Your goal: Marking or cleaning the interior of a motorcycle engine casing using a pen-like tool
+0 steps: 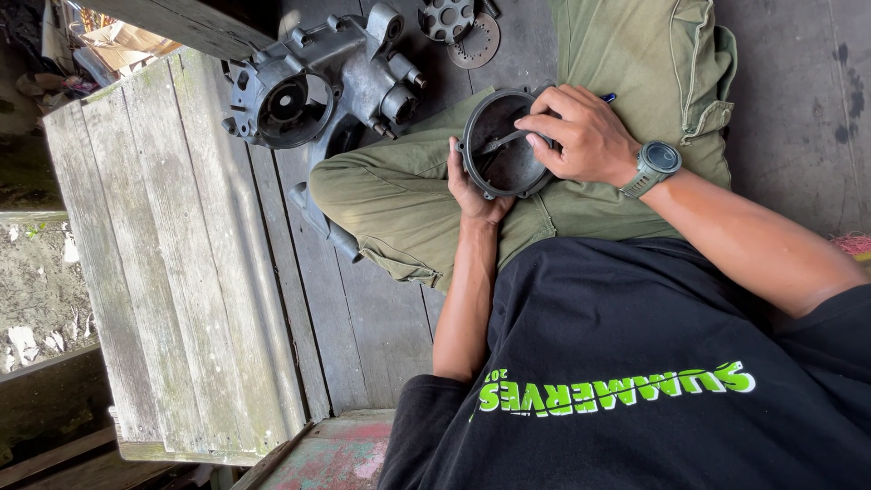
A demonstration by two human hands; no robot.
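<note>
A person sits cross-legged on a weathered plank floor (195,272), a round, dark metal cover (504,143) held over the lap. The left hand (472,189) cups the cover from beneath, its fingers closed around the near rim, thumb pressed against the edge. The right hand (581,134), with a grey wristwatch (655,165) behind it, rests on the opposite rim, fingers curled around a slim tool (510,141) whose tip lies inside the cover's hollow; a blue end of the tool shows just past the knuckles.

The cover looks like cast metal: stiff, moderately heavy for its size, and probably greasy, so likely slippery. The flanged rim with its small lugs appears the surest place to hold, as the left fingers do now.

Beyond the fingers, past the knee of the olive trousers (626,82), a grey engine casing (327,82) with a large round opening stands on the planks. Farther still lie a perforated disc (478,44) and a small round part (446,18), touching one another.
</note>
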